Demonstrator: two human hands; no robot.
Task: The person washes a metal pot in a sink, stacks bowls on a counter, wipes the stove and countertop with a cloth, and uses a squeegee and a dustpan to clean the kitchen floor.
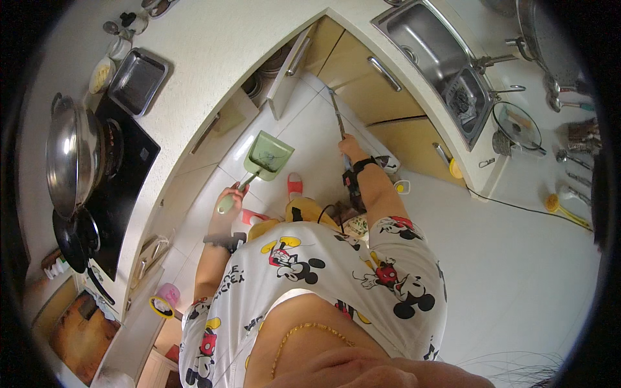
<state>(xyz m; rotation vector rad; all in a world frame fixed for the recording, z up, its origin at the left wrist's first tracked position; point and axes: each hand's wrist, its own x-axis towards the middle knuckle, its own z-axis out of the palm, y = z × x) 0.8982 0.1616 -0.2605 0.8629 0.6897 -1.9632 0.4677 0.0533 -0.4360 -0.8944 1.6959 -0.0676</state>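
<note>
My left hand [230,200] grips the handle of a pale green plastic dustpan [266,170]. The pan is tilted above the white tiled floor [305,128], and a little dark, hair-like debris lies in it. Out to the right, my right hand [351,146] is closed around a long thin rod-shaped handle [337,116]. Its far end reaches the foot of the cream cabinet doors [368,85]. Below that hand is a dark object [354,189], partly hidden by my forearm; what it is I cannot tell.
An open cabinet door [287,77] juts over the floor ahead. Along the left counter are a black cooktop [131,160], a lidded wok [73,155] and a metal tray [139,81]. A steel sink [422,36] is at upper right. A pink bin [167,297] stands lower left.
</note>
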